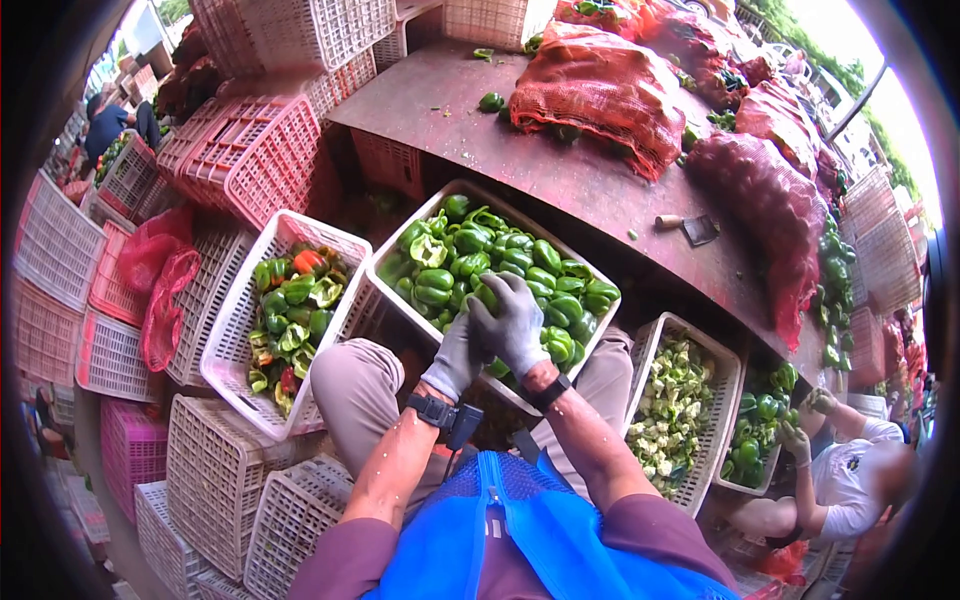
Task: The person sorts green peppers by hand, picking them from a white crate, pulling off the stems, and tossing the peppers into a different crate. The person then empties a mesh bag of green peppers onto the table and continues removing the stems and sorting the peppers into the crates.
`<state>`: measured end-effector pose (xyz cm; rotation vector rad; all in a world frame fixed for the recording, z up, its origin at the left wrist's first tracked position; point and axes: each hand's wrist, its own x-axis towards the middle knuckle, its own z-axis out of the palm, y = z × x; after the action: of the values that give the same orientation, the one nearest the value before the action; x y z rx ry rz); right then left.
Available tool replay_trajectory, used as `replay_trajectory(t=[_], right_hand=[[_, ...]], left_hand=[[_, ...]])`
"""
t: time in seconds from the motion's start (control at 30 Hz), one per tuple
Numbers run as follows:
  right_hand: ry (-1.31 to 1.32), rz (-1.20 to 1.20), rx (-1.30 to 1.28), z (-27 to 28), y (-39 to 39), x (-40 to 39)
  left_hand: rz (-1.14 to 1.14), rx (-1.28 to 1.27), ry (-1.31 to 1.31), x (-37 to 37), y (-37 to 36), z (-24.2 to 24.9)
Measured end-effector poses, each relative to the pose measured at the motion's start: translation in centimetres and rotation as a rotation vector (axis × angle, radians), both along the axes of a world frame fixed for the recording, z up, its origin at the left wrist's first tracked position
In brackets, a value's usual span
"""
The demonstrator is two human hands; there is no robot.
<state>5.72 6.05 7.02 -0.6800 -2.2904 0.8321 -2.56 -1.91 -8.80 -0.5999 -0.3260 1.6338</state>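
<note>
My left hand [460,352] and my right hand [511,322], both in grey work gloves, are pressed close together over a white crate [398,292] full of green bell peppers [470,240]. A green bell pepper [486,298] shows at their fingertips, and both hands appear closed around it. My right hand partly covers the left, so the left fingers are mostly hidden. The crate sits tilted in front of my knees, against the table edge.
To the left stands a crate [225,335] of mixed red and green peppers; to the right, one [722,400] of pale pepper cores. Red mesh sacks [600,95] and a cleaver [700,230] lie on the table [430,95]. A gloved co-worker [850,480] sits at right.
</note>
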Motion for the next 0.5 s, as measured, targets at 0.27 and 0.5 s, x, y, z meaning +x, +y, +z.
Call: replay_trajectory(t=[0.27, 0.5], right_hand=[[-0.151, -0.19, -0.269, -5.7, -0.8, -2.2], [-0.047, -0.183, -0.742, -9.1, 4.3, -4.5]], left_hand=[[0.115, -0.827, 1.014, 1.2, -0.2, -2.8], [0.108, -0.841, 1.394, 1.2, -2.8, 4.1]])
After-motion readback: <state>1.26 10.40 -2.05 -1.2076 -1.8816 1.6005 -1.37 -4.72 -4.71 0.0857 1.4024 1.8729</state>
